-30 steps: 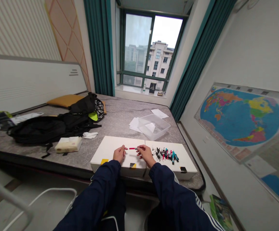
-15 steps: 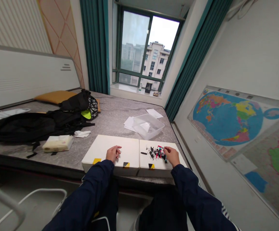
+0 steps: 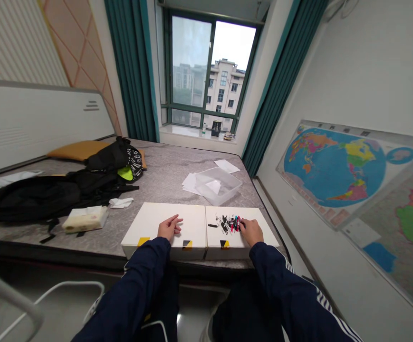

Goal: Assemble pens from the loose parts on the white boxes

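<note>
On the right-hand white box (image 3: 266, 232) lies a loose pile of small pieces (image 3: 225, 223), black, clear or white, red and teal, too small to name. My right hand (image 3: 252, 232) is over the pile's right edge, fingers bent down and drawn together among the pieces. Whatever is between those fingertips is hidden. A single black stick-like piece (image 3: 212, 225) lies apart at the pile's left. My left hand (image 3: 169, 227) rests over the left-hand white box (image 3: 192, 216), its fingers loosely stretched and holding nothing.
Behind the boxes, a clear plastic bin (image 3: 224, 192) stands on the grey bed surface (image 3: 163, 175) beside white papers (image 3: 189, 183). Left of the boxes are a tissue pack (image 3: 85, 219), a crumpled tissue (image 3: 120, 203) and a black backpack (image 3: 31, 197). A wall with maps (image 3: 334, 166) rises at the right.
My right hand has shifted left and come down onto the pile's right edge, covering pieces visible before. My left hand's fingers have spread a little. The camera view has tilted slightly.
</note>
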Available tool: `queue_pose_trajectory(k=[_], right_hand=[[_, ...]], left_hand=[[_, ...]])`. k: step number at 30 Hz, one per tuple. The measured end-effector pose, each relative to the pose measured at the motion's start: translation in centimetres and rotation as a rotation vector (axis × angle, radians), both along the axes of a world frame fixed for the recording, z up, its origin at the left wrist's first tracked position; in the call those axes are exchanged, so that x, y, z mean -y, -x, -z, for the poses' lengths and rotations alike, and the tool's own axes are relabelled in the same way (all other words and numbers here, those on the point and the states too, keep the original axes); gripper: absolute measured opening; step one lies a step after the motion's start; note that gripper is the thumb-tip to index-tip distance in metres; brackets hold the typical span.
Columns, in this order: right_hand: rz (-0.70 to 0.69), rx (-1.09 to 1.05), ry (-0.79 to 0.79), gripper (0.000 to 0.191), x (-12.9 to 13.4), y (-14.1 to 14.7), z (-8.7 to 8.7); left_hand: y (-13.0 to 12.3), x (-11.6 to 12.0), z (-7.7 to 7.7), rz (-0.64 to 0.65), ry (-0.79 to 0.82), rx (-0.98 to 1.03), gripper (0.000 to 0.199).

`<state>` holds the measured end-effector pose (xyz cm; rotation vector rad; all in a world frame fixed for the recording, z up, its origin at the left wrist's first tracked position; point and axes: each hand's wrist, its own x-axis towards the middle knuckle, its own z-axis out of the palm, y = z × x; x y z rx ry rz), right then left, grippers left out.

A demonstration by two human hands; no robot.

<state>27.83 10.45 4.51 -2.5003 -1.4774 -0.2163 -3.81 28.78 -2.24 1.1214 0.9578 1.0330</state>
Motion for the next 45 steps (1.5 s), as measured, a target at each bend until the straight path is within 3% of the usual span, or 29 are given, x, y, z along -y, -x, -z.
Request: queue_pose_trajectory(k=[6,12,15,19,26,33,38,41,45], right_hand=[[-0.085,0.031,-0.240,0.028,0.3,0.2,0.0],[-0.453,-0.096,-0.355,0.024,-0.8,5.4,-0.3],[-0.578,-0.206,-0.362,0.023,-1.8,9.3,-0.7],[-0.644,-0.346,-0.336,0.021,-2.0,12.7,-1.1],[-0.656,-0.478,-0.333,0.016,-0.1,12.1,-1.4],[-0.547,-0.555,-0.361,0.008,1.4,10.1,-1.2],[-0.556,-0.574,-0.321,0.006,2.4,9.3,-1.2],[-0.561,-0.611,-0.327,0.004,2.6,8.6,-1.2],[-0.533,-0.634,-0.377,0.007,2.1,6.3,-0.9]], left_hand=[[0.1,-0.1,0.0,0.009,0.005,0.012,0.035],[-0.5,0.3,-2.2,0.098,0.100,-0.043,0.035],[-1.8,2.1,-3.7,0.272,0.134,-0.077,0.043],[-3.6,5.4,-5.1,0.674,0.173,-0.113,0.050],[-4.6,7.4,-6.8,0.891,0.137,-0.152,0.055],[-6.7,8.9,-7.7,0.934,0.132,-0.182,0.055],[-7.8,10.0,-7.8,0.924,0.149,-0.246,0.057],[-8.6,10.5,-7.7,0.851,0.141,-0.252,0.057],[-9.7,10.8,-7.4,0.714,0.247,-0.155,0.056]])
